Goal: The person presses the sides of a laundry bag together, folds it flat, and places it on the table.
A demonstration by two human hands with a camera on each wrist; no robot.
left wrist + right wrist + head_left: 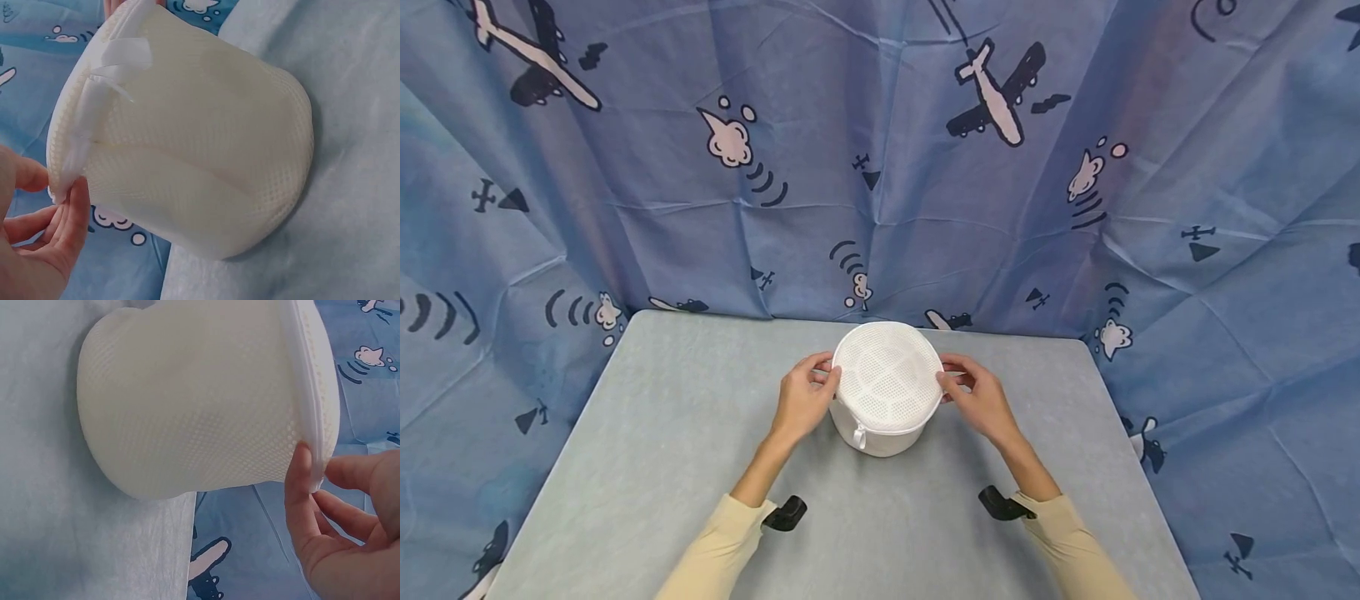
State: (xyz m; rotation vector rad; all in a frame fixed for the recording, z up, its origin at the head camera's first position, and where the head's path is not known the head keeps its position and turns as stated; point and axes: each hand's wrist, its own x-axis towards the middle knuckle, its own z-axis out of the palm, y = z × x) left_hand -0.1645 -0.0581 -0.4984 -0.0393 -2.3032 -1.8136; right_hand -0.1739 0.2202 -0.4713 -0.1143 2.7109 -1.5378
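Observation:
A white mesh laundry bag [889, 379], shaped like a short cylinder with a zip round its top rim, stands upright at the far middle of the table. In the head view its zip pull [860, 437] hangs at the front left. My left hand [806, 398] pinches the rim on the left between thumb and fingers. On the opposite side my right hand [980, 395] pinches the rim the same way. Both wrist views show the mesh side wall [206, 137] and the white zip band [306, 381] at the pinched edge. What is inside cannot be seen.
The bag is on a pale grey table [700, 433], close to its back edge. Behind and beside the table hangs a blue curtain [820, 167] printed with planes and clouds. A black wrist camera mount [786, 513] is on the left sleeve, another [1002, 503] on the right.

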